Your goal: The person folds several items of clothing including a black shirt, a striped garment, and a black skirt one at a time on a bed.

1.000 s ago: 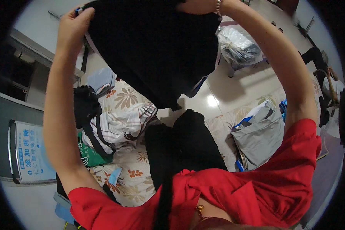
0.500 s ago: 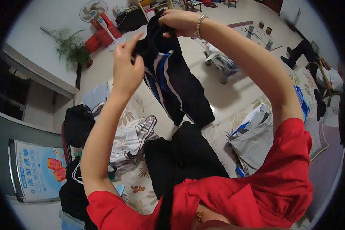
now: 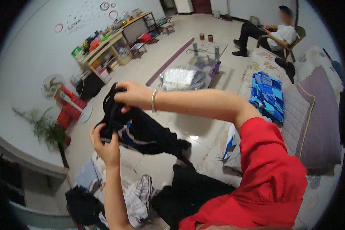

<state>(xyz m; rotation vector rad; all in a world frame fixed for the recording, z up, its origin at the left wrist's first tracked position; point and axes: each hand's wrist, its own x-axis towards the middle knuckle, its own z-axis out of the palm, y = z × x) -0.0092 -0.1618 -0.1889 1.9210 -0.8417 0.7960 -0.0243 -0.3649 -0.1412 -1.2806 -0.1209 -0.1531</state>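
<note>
Black trousers (image 3: 151,132) with white and blue stripes hang in front of me, held up at the waistband end. My right hand (image 3: 136,96), with a beaded bracelet at its wrist, is closed on the upper part of the waistband. Lower and to the left, my left hand (image 3: 108,147) grips the same end between thumb and fingers. The legs of the garment trail off to the right above my lap. Beside my left forearm lies a white striped garment (image 3: 138,199), next to a black cloth heap (image 3: 82,205).
A grey folded garment (image 3: 234,151) and a blue checked folded cloth (image 3: 267,96) lie on the right-hand seat. Ahead stands a low glass table (image 3: 211,57) with a plastic-wrapped bundle (image 3: 182,78). A fan (image 3: 84,113), a plant (image 3: 46,130) and a seated person (image 3: 283,38) are further off.
The view has swung up and to the right. Both hands still hold the trousers, now lower and further left in view, and the legs slant right instead of hanging down.
</note>
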